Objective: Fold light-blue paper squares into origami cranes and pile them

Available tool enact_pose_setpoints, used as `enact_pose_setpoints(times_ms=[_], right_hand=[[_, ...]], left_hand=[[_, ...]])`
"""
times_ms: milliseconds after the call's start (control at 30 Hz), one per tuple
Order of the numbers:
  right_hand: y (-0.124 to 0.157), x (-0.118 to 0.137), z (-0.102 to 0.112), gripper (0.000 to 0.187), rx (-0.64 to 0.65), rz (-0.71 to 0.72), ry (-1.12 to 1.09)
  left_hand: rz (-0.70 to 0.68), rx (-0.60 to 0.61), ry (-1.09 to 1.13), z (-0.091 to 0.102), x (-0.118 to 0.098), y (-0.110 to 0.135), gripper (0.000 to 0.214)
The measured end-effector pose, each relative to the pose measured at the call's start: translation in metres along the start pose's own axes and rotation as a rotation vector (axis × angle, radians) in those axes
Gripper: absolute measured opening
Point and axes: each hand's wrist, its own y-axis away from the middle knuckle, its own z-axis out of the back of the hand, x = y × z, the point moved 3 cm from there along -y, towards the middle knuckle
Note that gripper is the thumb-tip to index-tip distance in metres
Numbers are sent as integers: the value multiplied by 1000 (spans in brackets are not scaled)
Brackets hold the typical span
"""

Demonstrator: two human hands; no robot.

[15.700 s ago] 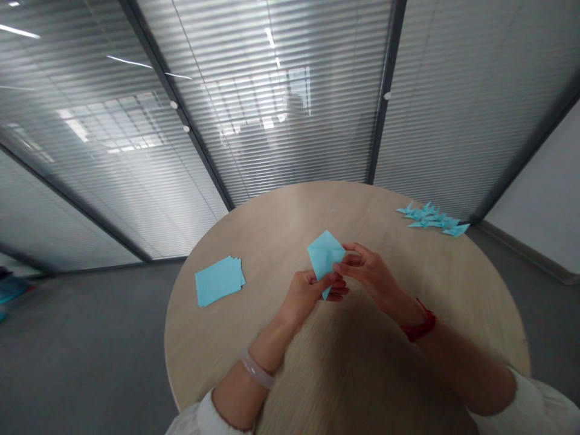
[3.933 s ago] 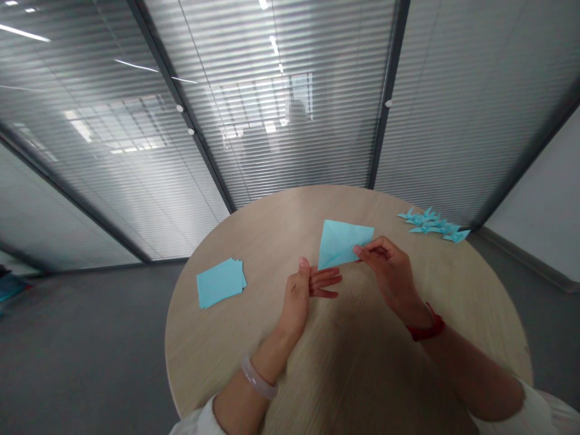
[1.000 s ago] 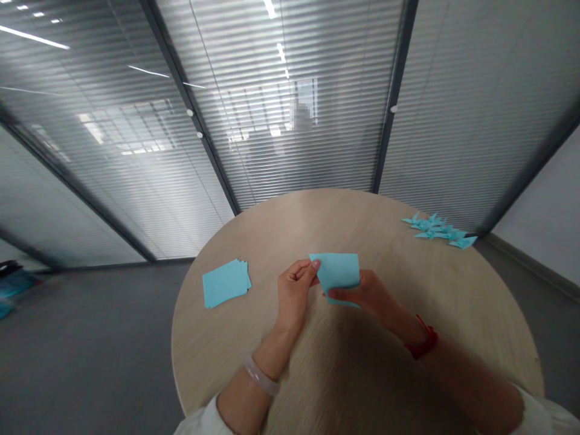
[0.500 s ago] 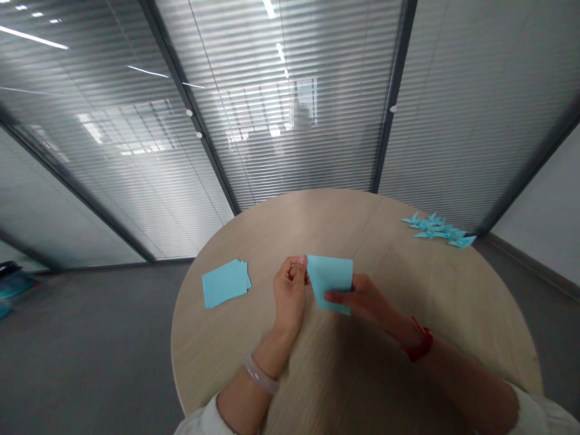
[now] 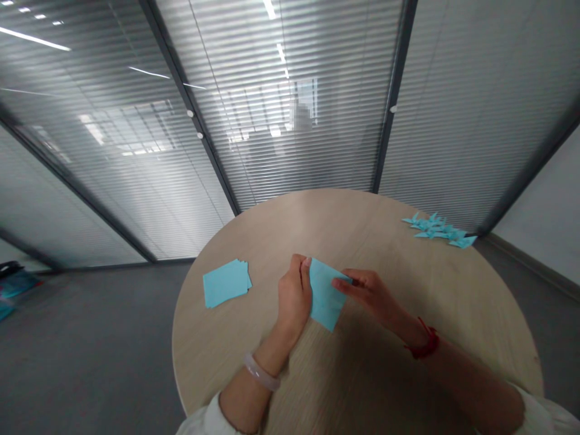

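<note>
A light-blue sheet of paper (image 5: 325, 296) is held above the middle of the table, tilted with one corner pointing down toward me. My left hand (image 5: 294, 296) is closed on its upper left corner, thumb on top. On the opposite side, my right hand (image 5: 365, 290) pinches the right corner, with the thumb lying over the paper's face. The fingers behind the sheet are partly hidden. Whether the sheet is folded in layers I cannot tell.
A stack of blue paper sheets (image 5: 226, 284) lies on the round wooden table (image 5: 326, 217), left of my hands. Several folded blue paper cranes (image 5: 435, 229) sit in a cluster near the far right edge. Glass panels with blinds (image 5: 303, 163) stand behind the table.
The paper has turned so that its lower corner points down toward me. My right hand has shifted up to its right corner, and my left hand has moved slightly right.
</note>
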Motion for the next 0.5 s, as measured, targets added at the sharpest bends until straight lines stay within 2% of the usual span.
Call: enact_pose_setpoints(times_ms=[267, 500], right_hand=[[1, 5, 0, 44, 15, 15, -24], [0, -1, 1, 45, 36, -2, -10]], left_hand=[[-35, -7, -38, 4, -4, -1, 21], [-45, 22, -129, 3, -3, -1, 24]])
